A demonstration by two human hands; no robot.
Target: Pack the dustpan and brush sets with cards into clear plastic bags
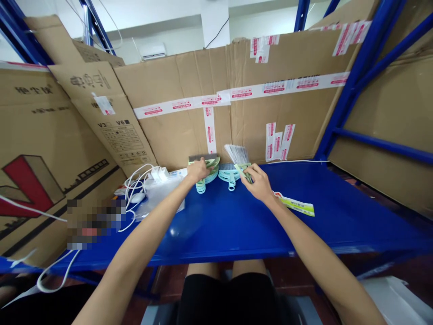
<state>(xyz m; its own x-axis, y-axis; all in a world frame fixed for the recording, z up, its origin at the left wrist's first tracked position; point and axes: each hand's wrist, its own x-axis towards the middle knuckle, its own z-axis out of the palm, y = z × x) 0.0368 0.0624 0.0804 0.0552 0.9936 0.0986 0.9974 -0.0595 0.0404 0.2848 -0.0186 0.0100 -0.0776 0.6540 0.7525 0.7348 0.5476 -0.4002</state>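
Observation:
My left hand (199,170) rests on a stack of pale green and light blue dustpans (213,174), its fingers curled over the top green one. A grey strip shows along the stack's back edge. Farther right, my right hand (257,180) grips a small brush (238,155) by its light green head. The pale bristles point up and to the left. Between the hands lie light blue brushes (231,175), with a ring-ended handle toward me. Beyond my right wrist is a yellow-green printed label card (299,206), flat on the blue table (219,230).
Clear plastic bags (158,196), white adapters (158,173) and tangled white cables (133,185) lie to the left. Taped cardboard (176,131) walls the back; a large printed carton (37,149) stands left. A blue metal frame (352,90) rises at right.

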